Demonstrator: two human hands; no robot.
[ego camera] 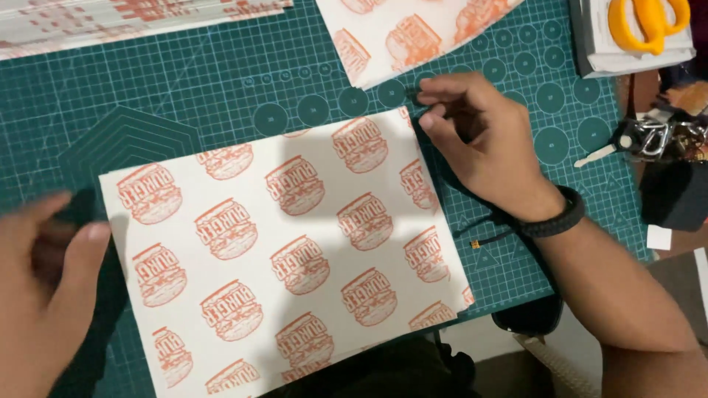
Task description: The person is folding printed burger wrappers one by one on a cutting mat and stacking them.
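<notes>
The printed paper sheet (white, patterned with orange burgers) lies flat on the green cutting mat. The right hand pinches its upper right corner; the left hand, fingers loosely curled, touches its left edge. Beyond the sheet lie more printed sheets, and yellow-handled scissors far right.

right hand pinching printed paper corner, green mat
</notes>
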